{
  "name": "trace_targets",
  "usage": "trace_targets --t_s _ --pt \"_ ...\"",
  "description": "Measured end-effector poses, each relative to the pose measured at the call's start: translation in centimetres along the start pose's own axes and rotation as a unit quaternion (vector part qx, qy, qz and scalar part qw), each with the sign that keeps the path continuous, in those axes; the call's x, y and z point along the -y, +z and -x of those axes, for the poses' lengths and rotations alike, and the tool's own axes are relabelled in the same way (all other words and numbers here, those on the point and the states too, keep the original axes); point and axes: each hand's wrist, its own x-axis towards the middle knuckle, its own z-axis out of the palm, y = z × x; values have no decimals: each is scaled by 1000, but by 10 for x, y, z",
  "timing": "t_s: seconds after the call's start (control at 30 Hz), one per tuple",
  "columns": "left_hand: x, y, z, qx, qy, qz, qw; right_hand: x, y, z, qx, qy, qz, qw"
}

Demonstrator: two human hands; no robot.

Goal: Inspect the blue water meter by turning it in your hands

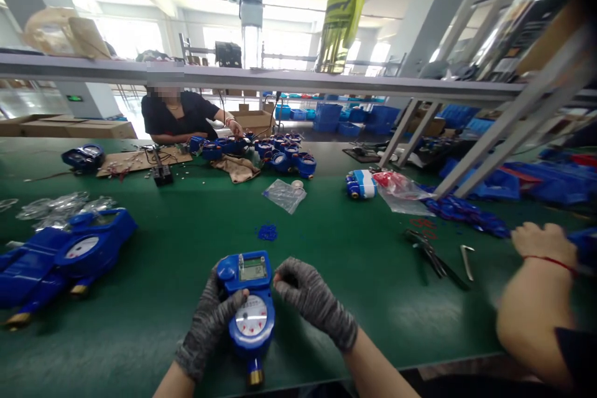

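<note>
A blue water meter (252, 323) with a small digital display at its top and a round white dial lies on the table in front of me, its brass end toward me. Closed round its left side is my left hand (212, 314), in a grey fingerless glove, with the thumb over the dial's edge. My right hand (308, 295), gloved the same way, is beside the meter's upper right edge, thumb and fingers pinched together. What they hold, if anything, is too small to make out. Beyond the meter lies a little heap of small blue parts (267, 232).
More blue meters (79, 249) lie at left beside clear plastic rings (65, 208). Black-handled pliers (431, 255) and a hex key (467, 262) lie at right, near a co-worker's arm (532, 305). Another person (186, 115) sits across the table. A shelf (289, 78) spans overhead.
</note>
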Motion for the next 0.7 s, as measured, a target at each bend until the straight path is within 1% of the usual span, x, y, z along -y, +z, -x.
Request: trace_targets --t_s 0.07,0.13,0.23,0.3,0.4,0.5,0.6,0.7 --pt "-2 2 1 7 -3 10 1000 21 3 10 8 -13 50 999" --pt "-2 3 2 9 -7 14 1000 31 8 12 14 -17 107 994" --pt "-1 3 3 4 -14 21 1000 33 16 10 11 -9 179 984" --pt "-2 4 3 2 -26 37 999 32 19 8 7 -10 201 979" --pt "-3 5 5 -2 -41 51 998 35 18 10 22 -48 222 974" --pt "-6 6 6 -7 -49 53 997 41 12 17 66 -87 285 952" --pt "-8 8 6 -3 -62 58 996 43 8 26 109 -73 339 932" --pt "-8 8 5 -29 -64 46 996 38 12 34 131 -38 356 925"
